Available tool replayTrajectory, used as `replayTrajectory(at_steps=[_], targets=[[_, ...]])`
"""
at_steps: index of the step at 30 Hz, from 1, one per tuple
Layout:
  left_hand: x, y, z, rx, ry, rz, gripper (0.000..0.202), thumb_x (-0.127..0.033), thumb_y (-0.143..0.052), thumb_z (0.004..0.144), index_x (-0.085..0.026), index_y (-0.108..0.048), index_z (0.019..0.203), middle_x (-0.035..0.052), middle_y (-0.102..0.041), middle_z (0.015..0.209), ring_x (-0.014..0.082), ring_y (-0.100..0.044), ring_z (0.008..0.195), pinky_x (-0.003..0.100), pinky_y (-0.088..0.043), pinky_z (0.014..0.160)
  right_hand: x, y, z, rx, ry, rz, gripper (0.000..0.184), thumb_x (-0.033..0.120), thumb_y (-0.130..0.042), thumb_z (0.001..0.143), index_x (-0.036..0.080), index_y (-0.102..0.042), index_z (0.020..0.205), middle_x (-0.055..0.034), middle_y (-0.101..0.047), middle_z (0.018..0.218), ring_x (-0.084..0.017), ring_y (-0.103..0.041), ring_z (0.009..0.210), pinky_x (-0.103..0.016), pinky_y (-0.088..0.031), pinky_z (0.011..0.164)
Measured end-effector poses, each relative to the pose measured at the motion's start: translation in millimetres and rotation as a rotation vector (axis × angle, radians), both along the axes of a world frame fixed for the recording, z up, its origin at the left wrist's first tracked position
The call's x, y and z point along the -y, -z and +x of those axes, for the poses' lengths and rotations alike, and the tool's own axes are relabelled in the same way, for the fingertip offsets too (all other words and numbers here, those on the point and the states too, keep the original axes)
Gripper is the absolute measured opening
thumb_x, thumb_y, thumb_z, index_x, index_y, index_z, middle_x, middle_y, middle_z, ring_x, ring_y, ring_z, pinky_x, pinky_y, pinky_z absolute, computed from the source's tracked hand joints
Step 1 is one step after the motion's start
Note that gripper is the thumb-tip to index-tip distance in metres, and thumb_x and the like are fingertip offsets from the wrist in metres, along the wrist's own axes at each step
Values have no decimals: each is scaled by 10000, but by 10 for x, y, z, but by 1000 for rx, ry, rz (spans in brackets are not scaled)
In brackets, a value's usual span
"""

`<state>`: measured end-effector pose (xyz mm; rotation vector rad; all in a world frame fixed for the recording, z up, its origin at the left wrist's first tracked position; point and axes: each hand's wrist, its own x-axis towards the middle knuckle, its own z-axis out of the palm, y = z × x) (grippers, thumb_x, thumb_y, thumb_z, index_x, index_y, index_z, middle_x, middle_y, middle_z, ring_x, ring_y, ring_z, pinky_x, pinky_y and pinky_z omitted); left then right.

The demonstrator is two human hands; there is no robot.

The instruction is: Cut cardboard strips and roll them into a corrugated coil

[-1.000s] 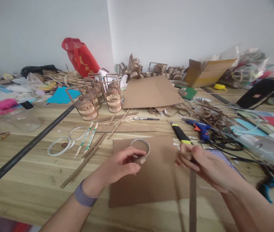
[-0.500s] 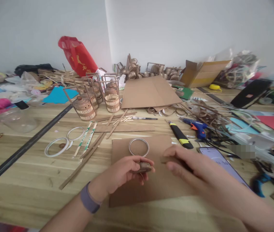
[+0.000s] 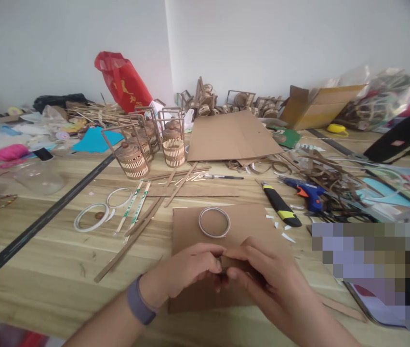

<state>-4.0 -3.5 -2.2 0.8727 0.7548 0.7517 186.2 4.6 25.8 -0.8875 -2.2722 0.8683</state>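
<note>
My left hand and my right hand meet over a brown cardboard sheet on the wooden table. Both are closed, fingertips pinched together on a small brown cardboard roll, mostly hidden between the fingers. A purple band is round my left wrist. A white ring lies on the cardboard just beyond my hands.
A black and yellow utility knife and a blue glue gun lie to the right. Small woven cardboard lanterns, strips, tape rings and a large cardboard sheet fill the table behind. A pixelated patch covers the right foreground.
My right hand has moved left from the long cardboard strip to join my left hand. Both hands now pinch the small roll together, nearer to me.
</note>
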Motion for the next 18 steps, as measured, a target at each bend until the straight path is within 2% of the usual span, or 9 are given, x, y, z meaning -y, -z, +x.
replayTrajectory(at_steps=[5, 9, 14, 18], targets=[[7, -34, 0, -29, 33, 8, 211, -227, -534, 629, -140, -642, 788, 19, -591, 727, 149, -510, 672, 295, -398, 692, 18, 32, -1, 31, 4, 22, 150, 227, -495, 948, 241, -643, 967, -38, -644, 845, -144, -654, 694, -234, -500, 603], [9, -81, 5, 4, 64, -21, 229, -229, -537, 608, -144, -634, 798, 13, -573, 730, 153, -499, 682, 293, -386, 678, 28, 45, -7, 34, 24, 58, 162, 236, -503, 941, 246, -662, 970, -34, -620, 820, -130, -637, 633, -224, -498, 564], [26, -174, -20, -148, 86, 54, 178, -247, -535, 638, -162, -590, 785, -13, -547, 694, 151, -489, 693, 284, -367, 692, 32, 64, -4, 67, 26, 149, 167, 221, -505, 925, 244, -670, 933, -32, -611, 819, -125, -645, 632, -218, -511, 564], [37, -214, -33, -159, 108, 129, 177, -301, -499, 713, -163, -572, 797, -9, -521, 724, 144, -464, 684, 280, -370, 679, 41, 67, 3, 97, -17, 200, 150, 215, -539, 915, 237, -666, 990, -39, -625, 852, -131, -670, 675, -217, -536, 583]])
